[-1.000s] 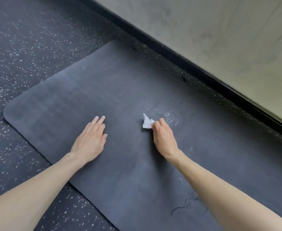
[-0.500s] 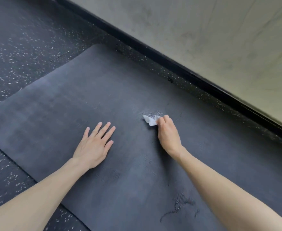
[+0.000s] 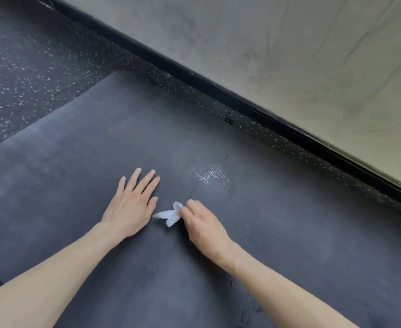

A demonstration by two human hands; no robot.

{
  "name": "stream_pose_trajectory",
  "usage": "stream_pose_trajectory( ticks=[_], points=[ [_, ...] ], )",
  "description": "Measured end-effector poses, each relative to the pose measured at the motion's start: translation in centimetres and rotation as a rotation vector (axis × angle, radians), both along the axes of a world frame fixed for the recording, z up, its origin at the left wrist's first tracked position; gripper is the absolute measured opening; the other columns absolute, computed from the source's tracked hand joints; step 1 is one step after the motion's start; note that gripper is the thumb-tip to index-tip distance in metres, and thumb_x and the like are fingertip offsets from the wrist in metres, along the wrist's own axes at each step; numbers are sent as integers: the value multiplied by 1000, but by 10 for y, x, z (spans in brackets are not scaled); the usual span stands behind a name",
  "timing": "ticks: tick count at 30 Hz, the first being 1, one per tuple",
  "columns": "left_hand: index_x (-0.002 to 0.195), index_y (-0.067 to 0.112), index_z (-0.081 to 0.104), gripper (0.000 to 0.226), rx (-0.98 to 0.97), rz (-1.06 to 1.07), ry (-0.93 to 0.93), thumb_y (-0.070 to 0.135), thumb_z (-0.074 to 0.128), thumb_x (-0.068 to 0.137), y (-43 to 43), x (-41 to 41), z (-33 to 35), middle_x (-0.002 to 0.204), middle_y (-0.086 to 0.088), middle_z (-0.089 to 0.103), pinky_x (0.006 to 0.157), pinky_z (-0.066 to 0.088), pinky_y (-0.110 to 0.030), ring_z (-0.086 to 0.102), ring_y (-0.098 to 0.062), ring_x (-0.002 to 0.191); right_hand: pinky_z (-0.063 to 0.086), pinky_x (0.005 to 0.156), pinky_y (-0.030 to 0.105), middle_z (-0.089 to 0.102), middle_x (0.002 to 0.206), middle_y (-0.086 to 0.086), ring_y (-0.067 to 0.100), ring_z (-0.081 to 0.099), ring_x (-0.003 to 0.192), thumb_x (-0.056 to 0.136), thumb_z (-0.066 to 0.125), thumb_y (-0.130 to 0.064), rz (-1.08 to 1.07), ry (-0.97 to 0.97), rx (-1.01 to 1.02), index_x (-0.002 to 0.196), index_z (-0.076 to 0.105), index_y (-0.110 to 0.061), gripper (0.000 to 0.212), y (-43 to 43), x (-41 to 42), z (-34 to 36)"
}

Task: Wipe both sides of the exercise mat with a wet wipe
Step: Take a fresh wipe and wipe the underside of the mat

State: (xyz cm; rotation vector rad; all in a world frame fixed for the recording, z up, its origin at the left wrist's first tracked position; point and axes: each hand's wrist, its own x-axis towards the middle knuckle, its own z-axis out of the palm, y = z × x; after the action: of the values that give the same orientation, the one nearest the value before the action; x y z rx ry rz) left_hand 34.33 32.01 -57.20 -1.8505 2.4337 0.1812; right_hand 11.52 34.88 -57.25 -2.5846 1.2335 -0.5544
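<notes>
A dark grey exercise mat point(image 3: 81, 147) lies flat on the floor and fills most of the view. My left hand point(image 3: 131, 207) rests palm down on it with the fingers spread. Just to its right, my right hand point(image 3: 202, 223) pinches a small crumpled white wet wipe point(image 3: 170, 214) against the mat, close to the left thumb. A shiny wet patch point(image 3: 209, 176) shows on the mat beyond the right hand.
Black speckled rubber floor point(image 3: 29, 74) surrounds the mat at the left and along its far edge. A black baseboard point(image 3: 242, 102) and a pale grey wall point(image 3: 289, 50) run diagonally close behind the mat. Faint dark marks point(image 3: 251, 311) lie on the mat near my right forearm.
My right hand has dragged the wipe back toward me and to the left, next to the left hand, leaving a wet patch where it was. The view has shifted right along the mat.
</notes>
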Motion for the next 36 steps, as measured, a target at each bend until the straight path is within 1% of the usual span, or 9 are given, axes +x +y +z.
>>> stream_pose_trajectory(
  ticks=[5, 8, 10, 16, 20, 25, 30, 33, 36],
  points=[
    [137, 14, 58, 54, -91, 21, 56, 41, 30, 100, -6, -6, 3, 146, -4, 54, 108, 39, -55, 48, -33, 134, 43, 66, 40, 42, 86, 6, 28, 45, 71, 90, 53, 7, -525, 9, 4, 94, 55, -7, 15, -73, -80, 6],
    [129, 10, 60, 48, -144, 5, 27, 38, 34, 100, -23, -10, 7, 123, -8, 63, 99, 43, -49, 55, -33, 104, 42, 64, 43, 42, 84, 7, 30, 46, 69, 92, 54, 3, -569, -43, 5, 84, 52, -8, 14, -70, -64, 6],
    [138, 8, 54, 52, -170, -15, 18, 37, 33, 100, -34, -10, 5, 118, -10, 60, 94, 43, -49, 52, -34, 93, 41, 65, 42, 47, 85, 10, 32, 48, 73, 86, 59, 5, -419, -42, 14, 82, 52, -9, 17, -47, -28, -1],
    [142, 9, 54, 59, -108, -41, 10, 38, 25, 100, -55, -9, -3, 152, -10, 46, 109, 37, -59, 40, -42, 136, 40, 59, 37, 43, 85, 6, 22, 39, 71, 83, 55, 6, 50, 0, 17, 88, 51, -9, 16, -18, 17, -8],
    [143, 12, 53, 53, -94, 23, 74, 36, 23, 108, -54, -11, -7, 157, -6, 41, 114, 34, -60, 32, -51, 141, 46, 65, 41, 47, 88, 7, 27, 46, 76, 83, 59, 6, -299, -13, -28, 97, 51, -12, 24, -89, -40, -3],
    [133, 11, 61, 51, -176, 33, 31, 34, 30, 101, -61, -13, 2, 134, -6, 63, 94, 50, -54, 53, -48, 122, 44, 68, 43, 45, 91, 9, 32, 48, 77, 90, 50, 5, -643, 1, 2, 93, 55, -6, 13, -137, -83, 3],
    [126, 4, 63, 35, -238, 31, -8, 23, 54, 98, -83, -25, 4, 105, -12, 61, 71, 48, -48, 54, -40, 91, 44, 62, 41, 48, 86, 10, 28, 46, 73, 76, 58, 9, -153, 71, 32, 84, 53, -8, 20, -81, 0, -5],
    [110, -1, 65, 22, -255, -35, 52, 15, 65, 94, -100, -34, 3, 121, -19, 61, 92, 52, -52, 56, -40, 117, 40, 56, 37, 45, 85, 7, 24, 42, 70, 75, 60, 6, 52, 60, 15, 84, 50, -10, 21, -69, 13, -5],
    [136, 4, 56, 44, -183, -85, 89, 28, 54, 99, -115, -42, 0, 148, -18, 50, 107, 44, -52, 45, -36, 139, 43, 54, 40, 47, 89, 6, 26, 47, 74, 82, 51, -4, -43, 86, -14, 93, 51, -11, 14, -98, -9, -1]
  ],
)
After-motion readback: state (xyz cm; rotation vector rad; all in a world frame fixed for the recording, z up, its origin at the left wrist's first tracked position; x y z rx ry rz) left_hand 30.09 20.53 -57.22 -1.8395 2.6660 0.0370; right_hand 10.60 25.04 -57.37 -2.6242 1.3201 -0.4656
